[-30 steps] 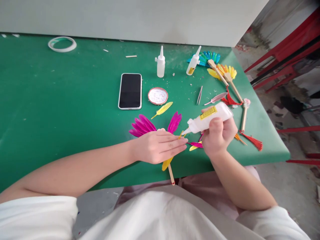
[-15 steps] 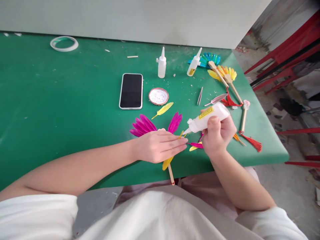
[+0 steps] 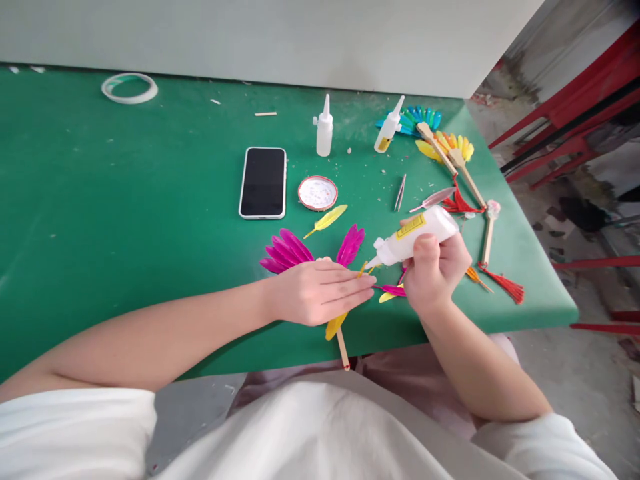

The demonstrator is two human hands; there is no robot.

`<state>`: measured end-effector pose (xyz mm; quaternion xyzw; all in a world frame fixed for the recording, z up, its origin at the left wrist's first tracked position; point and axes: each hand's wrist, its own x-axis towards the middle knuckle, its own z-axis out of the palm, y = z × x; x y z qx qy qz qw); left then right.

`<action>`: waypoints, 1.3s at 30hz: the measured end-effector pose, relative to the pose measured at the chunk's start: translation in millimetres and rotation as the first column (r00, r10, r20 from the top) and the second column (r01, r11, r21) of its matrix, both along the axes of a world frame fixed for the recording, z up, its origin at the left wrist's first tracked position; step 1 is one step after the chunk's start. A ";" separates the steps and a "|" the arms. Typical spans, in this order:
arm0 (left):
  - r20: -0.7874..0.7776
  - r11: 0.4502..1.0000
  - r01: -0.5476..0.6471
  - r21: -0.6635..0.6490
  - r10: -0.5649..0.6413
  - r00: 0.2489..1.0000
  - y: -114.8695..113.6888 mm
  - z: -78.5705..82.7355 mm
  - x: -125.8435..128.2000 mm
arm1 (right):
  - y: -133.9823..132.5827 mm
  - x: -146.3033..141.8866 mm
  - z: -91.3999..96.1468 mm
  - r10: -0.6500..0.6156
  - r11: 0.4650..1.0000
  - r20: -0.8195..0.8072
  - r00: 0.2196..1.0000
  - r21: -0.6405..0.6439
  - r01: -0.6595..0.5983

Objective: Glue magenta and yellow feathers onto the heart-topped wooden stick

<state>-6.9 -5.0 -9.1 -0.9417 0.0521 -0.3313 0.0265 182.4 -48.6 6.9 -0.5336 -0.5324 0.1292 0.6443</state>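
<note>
My right hand [image 3: 435,273] is wrapped around a white glue bottle [image 3: 433,227] with a yellow label, tilted so its nozzle points down to the left. The nozzle tip is at the yellow quill of a feather [image 3: 336,327], beside the fingertips of my left hand [image 3: 325,293]. Fingers together, my left hand holds this yellow feather; its vane shows below the palm, and the thumb is hidden. Behind the left hand lies a fan with magenta feathers [image 3: 287,251], its middle covered. A wooden handle [image 3: 343,349] sticks out below. Loose magenta and yellow feathers [image 3: 393,291] lie between the hands.
Beyond my hands are a phone [image 3: 263,183], a round lid [image 3: 317,193], a yellow feather [image 3: 327,217], tweezers [image 3: 399,193] and two upright glue bottles [image 3: 325,133]. Feather fans [image 3: 445,147] with red tassels lie at right. A tape roll [image 3: 129,89] sits at the back left.
Almost nothing differs. The glue bottle and my right hand have shifted very slightly left and down; my left hand stays in place.
</note>
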 end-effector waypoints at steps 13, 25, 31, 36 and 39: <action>0.026 0.998 0.019 -0.052 -0.018 1.000 -0.6 -0.8 0.2 | -2.4 -3.9 -0.2 0.027 0.999 0.026 0.999 -0.029 -0.026; 0.028 1.000 0.013 -0.026 -0.013 1.000 0.0 -2.0 0.6 | -0.5 -2.4 -0.7 0.022 1.000 0.017 1.000 -0.005 -0.022; 0.023 1.000 0.010 -0.026 -0.009 1.000 0.2 -1.6 0.6 | 0.2 -2.4 -0.6 0.027 1.000 0.010 1.000 -0.009 -0.027; 0.030 0.999 0.023 -0.045 -0.021 0.999 0.1 -1.8 0.3 | 0.0 -2.7 0.0 0.041 0.999 -0.005 0.999 -0.026 -0.041; 0.028 0.998 0.028 -0.063 -0.027 0.999 0.1 -1.6 0.3 | -0.4 -2.5 -0.2 0.030 0.999 0.005 1.000 -0.040 -0.030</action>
